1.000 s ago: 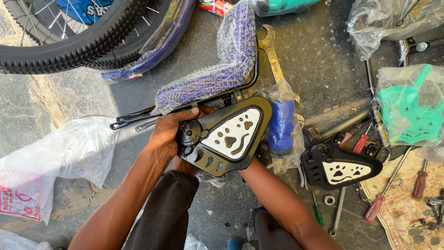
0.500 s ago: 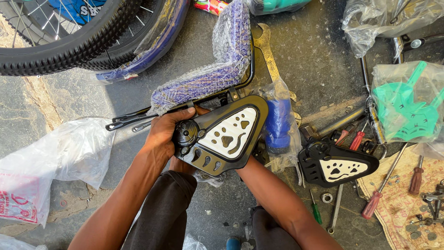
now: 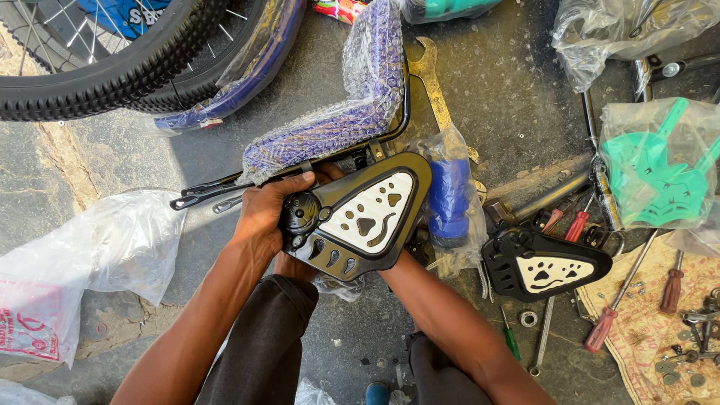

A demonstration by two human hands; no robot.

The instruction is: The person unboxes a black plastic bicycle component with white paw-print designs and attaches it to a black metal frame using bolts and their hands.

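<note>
My left hand (image 3: pixel 264 214) grips the left end of a black triangular plastic cover (image 3: pixel 360 217) with a white paw-print panel, held over a bubble-wrapped purple bicycle frame (image 3: pixel 341 112). My right forearm runs under the cover, and my right hand is hidden behind it. A second matching black cover (image 3: pixel 544 264) lies on the ground to the right. A blue part in clear plastic (image 3: pixel 448 196) sits just right of the held cover.
A bicycle wheel (image 3: pixel 105 71) lies at the top left. An empty plastic bag (image 3: pixel 90 251) lies at the left. A large spanner (image 3: pixel 431 75), red-handled screwdrivers (image 3: pixel 611 315), a bagged green plastic part (image 3: pixel 660 169) and loose nuts on cardboard (image 3: pixel 675 337) lie at the right.
The view has shifted slightly. My hands and the held cover stay in nearly the same place.
</note>
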